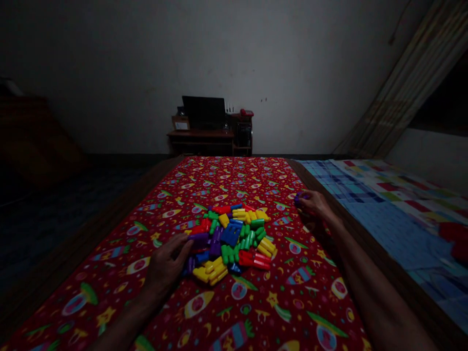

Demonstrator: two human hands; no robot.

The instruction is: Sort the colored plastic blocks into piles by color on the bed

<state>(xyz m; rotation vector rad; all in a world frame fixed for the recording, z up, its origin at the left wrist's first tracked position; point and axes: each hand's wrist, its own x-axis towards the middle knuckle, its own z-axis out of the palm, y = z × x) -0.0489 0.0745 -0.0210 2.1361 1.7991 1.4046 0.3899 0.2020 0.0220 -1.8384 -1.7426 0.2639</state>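
A heap of plastic building blocks (234, 239) in red, yellow, green, blue and purple lies in the middle of a red patterned cloth (256, 302). My left hand (166, 265) rests flat at the heap's left edge, fingers stretched out and touching the purple blocks (199, 239). My right hand (312, 202) is off to the right of the heap near the cloth's edge, fingers closed round a small purple block (298, 197).
The cloth covers a long surface with wooden edges. A blue and multicoloured checked cover (383, 204) lies to the right. A low wooden desk with a dark screen (204, 113) stands against the far wall. A curtain (409, 83) hangs at right. The room is dim.
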